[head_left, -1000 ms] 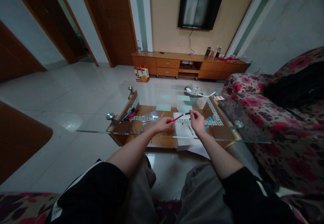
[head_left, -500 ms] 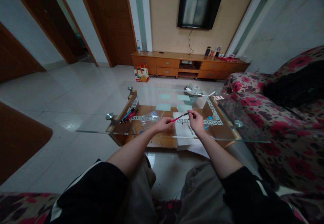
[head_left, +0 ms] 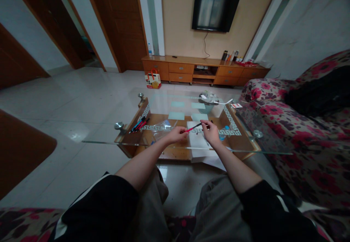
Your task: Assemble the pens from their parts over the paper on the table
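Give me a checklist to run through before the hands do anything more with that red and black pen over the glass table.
1. Left hand grips the red end of the thin red and black pen: ok.
2. Right hand pinches the pen's black end: ok.
3. Pen held above the clear glass tabletop, not touching it: ok.
4. White paper sheet lies under the hands: ok.
5. Spare bundle of red, blue and black pens lies at the table's left end, apart from both hands: ok.
6. Whether the pen's cap or tip is loose: cannot tell, too small.
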The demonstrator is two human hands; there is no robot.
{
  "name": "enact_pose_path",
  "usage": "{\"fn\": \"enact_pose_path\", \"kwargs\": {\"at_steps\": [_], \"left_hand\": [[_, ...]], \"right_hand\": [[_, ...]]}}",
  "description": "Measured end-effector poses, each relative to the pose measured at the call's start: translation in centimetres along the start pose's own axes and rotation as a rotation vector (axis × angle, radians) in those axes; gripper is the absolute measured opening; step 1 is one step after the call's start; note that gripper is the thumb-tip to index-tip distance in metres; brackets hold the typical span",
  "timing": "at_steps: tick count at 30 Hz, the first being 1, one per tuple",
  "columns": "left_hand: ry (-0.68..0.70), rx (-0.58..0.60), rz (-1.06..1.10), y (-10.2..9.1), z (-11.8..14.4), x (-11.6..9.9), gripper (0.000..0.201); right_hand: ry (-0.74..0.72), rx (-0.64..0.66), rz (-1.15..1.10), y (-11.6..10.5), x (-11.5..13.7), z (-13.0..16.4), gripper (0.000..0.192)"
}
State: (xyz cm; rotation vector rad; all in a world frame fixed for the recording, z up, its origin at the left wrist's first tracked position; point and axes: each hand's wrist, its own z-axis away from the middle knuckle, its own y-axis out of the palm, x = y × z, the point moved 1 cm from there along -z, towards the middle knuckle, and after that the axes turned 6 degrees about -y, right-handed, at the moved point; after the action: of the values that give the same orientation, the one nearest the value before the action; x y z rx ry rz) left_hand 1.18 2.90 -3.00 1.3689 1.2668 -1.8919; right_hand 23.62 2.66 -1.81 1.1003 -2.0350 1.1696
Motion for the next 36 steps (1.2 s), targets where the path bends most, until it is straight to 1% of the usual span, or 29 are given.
{"fn": "enact_pose_path", "kwargs": {"at_steps": [5,8,12,20,30,32,36], "left_hand": [[-0.002,0.0,0.001,0.1,0.0,0.0,0.027],[-0.003,0.013,0.009,0.1,0.0,0.0,0.027],[-0.009,0.015,0.023,0.1,0.0,0.0,0.026],[0.005,0.009,0.019,0.1,0.1,-0.2,0.025],[0.005,0.035,0.06,0.2,0.1,0.0,0.028],[-0.008,0.029,0.085,0.3,0.2,-0.2,0.029],[-0.042,0.021,0.138,0.4,0.0,-0.3,0.035]], "right_hand": [[-0.015,0.03,-0.008,0.2,-0.3,0.0,0.033],[-0.041,0.046,-0.022,0.5,-0.7,0.0,0.032],[-0.041,0.064,-0.05,0.8,-1.3,0.1,0.032],[0.053,0.087,-0.126,1.1,-1.6,0.1,0.035],[0.066,0.148,-0.193,1.4,-1.5,0.2,0.04],[0.059,0.145,-0.203,1.5,-1.4,0.3,0.041],[0.007,0.082,-0.156,1.4,-0.9,0.6,0.048]]}}
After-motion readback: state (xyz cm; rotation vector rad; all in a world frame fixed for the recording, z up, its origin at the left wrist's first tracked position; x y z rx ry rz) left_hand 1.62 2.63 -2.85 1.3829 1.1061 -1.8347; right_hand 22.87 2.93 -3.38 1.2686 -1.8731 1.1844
